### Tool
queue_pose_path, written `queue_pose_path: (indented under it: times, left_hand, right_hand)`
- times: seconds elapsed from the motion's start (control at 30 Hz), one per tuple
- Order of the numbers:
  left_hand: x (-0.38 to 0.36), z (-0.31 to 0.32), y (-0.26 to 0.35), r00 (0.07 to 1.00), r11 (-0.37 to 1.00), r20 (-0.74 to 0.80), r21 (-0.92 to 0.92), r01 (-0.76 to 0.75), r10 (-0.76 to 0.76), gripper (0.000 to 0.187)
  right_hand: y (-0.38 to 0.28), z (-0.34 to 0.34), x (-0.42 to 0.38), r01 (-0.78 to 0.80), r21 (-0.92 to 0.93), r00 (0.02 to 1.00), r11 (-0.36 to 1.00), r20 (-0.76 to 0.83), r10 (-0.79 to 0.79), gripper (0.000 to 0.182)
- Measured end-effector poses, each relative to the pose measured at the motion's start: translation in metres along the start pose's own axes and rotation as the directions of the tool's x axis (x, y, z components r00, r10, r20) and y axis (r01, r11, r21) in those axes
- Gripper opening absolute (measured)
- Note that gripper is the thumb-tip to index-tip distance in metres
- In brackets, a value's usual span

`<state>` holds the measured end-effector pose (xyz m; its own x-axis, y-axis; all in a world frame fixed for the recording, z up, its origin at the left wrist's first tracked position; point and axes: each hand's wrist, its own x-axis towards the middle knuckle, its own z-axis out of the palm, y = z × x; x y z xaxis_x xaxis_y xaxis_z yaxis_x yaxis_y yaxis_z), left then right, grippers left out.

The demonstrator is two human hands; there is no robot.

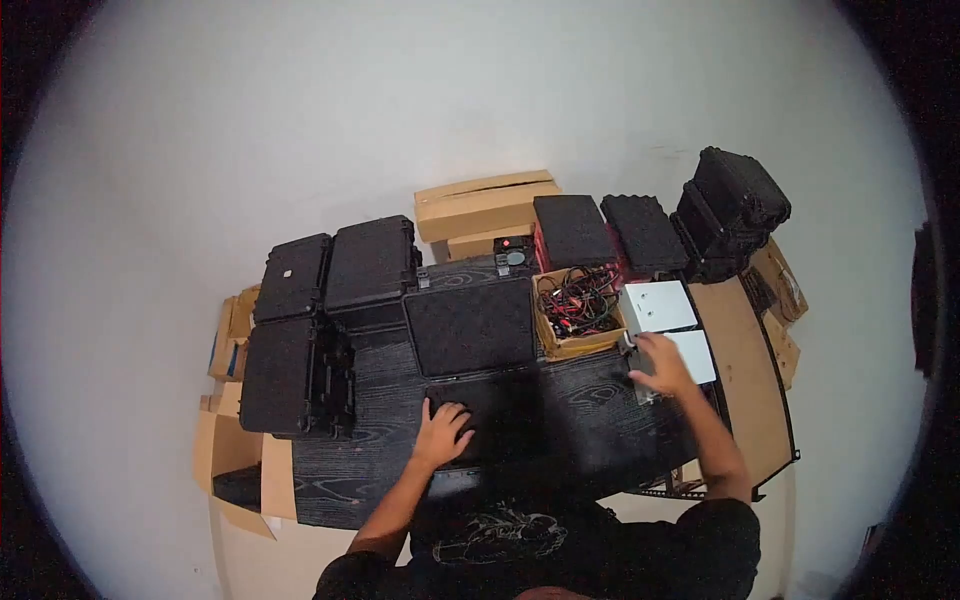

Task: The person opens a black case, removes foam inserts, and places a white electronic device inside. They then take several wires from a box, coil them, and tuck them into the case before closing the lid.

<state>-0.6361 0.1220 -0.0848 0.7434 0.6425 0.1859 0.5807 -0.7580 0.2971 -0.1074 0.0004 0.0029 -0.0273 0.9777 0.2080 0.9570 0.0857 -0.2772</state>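
An open black hard case lies in front of me, its foam-lined lid point(470, 328) tilted back and its dark lower half point(505, 415) toward my body. My left hand point(443, 435) rests with spread fingers on the left part of that lower half. Over at the right, my right hand point(662, 367) is at the left edge of a white box point(695, 355), thumb and fingers apart. A second white box point(660, 306) stands just behind it. Small grey items lie around the right fingertips, partly hidden by the hand.
A cardboard box of tangled cables point(580, 345) stands right of the lid. Closed black cases point(370, 262) crowd the table's left side, with a foam sheet point(575, 232) and stacked black cases point(735, 205) at the back right. An open carton point(215, 450) sits at the left.
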Motion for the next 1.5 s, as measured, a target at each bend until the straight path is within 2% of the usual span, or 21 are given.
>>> queue_pose_path:
  times: [0.03,0.1,0.17,0.27,0.37,0.53,0.63,0.73,0.83,0.93,1.03,1.17,1.27,1.37,1.5]
  left_hand:
    - [-0.001,0.002,0.0,1.0,1.0,-0.007,0.006,0.011,-0.011,0.044]
    - [0.0,0.005,0.003,0.999,0.999,-0.012,-0.005,0.032,-0.032,0.045]
    - [0.001,0.011,0.004,0.999,0.999,-0.006,-0.005,0.049,-0.049,0.046]
    - [0.002,0.017,0.006,0.997,0.997,0.021,0.015,0.078,-0.079,0.048]
    - [0.002,0.012,0.008,0.989,0.99,0.056,0.043,0.134,-0.137,0.048]
    - [-0.002,0.002,-0.001,0.977,0.983,0.116,0.047,0.175,-0.18,0.045]
    - [-0.006,0.003,-0.011,0.982,0.992,0.141,0.054,0.118,-0.125,0.043]
    - [-0.007,0.002,-0.013,0.979,0.991,0.161,0.076,0.113,-0.124,0.043]
    - [-0.008,0.004,-0.01,0.979,0.986,0.131,-0.03,0.163,-0.157,0.041]
    - [-0.01,0.011,-0.015,0.985,0.962,0.042,-0.213,0.174,-0.169,0.037]
    - [-0.01,0.011,-0.012,0.985,0.978,0.042,-0.116,0.17,-0.167,0.036]
    - [-0.009,0.006,-0.007,0.984,0.988,0.09,0.023,0.151,-0.153,0.038]
    - [-0.007,0.007,-0.005,0.977,0.98,0.145,0.145,0.135,-0.156,0.041]
    - [-0.007,0.014,-0.006,0.978,0.977,0.146,0.173,0.124,-0.15,0.043]
    - [-0.008,0.016,-0.008,0.979,0.982,0.135,0.135,0.134,-0.152,0.042]
  right_hand:
    - [0.02,-0.013,-0.005,0.003,-0.042,0.998,0.999,0.056,-0.001,0.091]
    - [0.052,-0.026,-0.019,-0.059,-0.152,0.97,0.987,0.224,0.093,0.113]
    - [0.075,-0.031,-0.025,-0.018,-0.216,0.942,0.976,0.324,0.089,0.126]
    - [0.079,-0.045,-0.018,0.043,-0.211,0.905,0.977,0.422,0.051,0.136]
    - [0.092,-0.051,-0.019,0.184,-0.248,0.877,0.951,0.479,-0.044,0.14]
    - [0.119,-0.051,-0.029,0.155,-0.336,0.827,0.929,0.558,0.064,0.153]
    - [0.114,-0.051,-0.027,0.159,-0.316,0.83,0.935,0.555,0.047,0.153]
    - [0.103,-0.052,-0.025,0.133,-0.372,0.809,0.919,0.576,0.116,0.156]
    - [0.097,-0.054,-0.022,0.101,-0.382,0.796,0.919,0.585,0.156,0.155]
    - [0.097,-0.05,-0.021,0.089,-0.364,0.784,0.927,0.6,0.16,0.149]
    - [0.087,-0.054,-0.029,0.108,-0.384,0.804,0.917,0.576,0.146,0.146]
    - [0.063,-0.071,-0.036,0.052,-0.377,0.844,0.925,0.512,0.162,0.14]
    - [0.028,-0.096,-0.035,0.002,-0.351,0.836,0.936,0.514,0.191,0.136]
    - [-0.001,-0.106,-0.034,-0.038,-0.257,0.857,0.966,0.488,0.163,0.135]
    - [-0.054,-0.099,-0.016,0.013,-0.056,0.892,0.998,0.451,0.013,0.135]
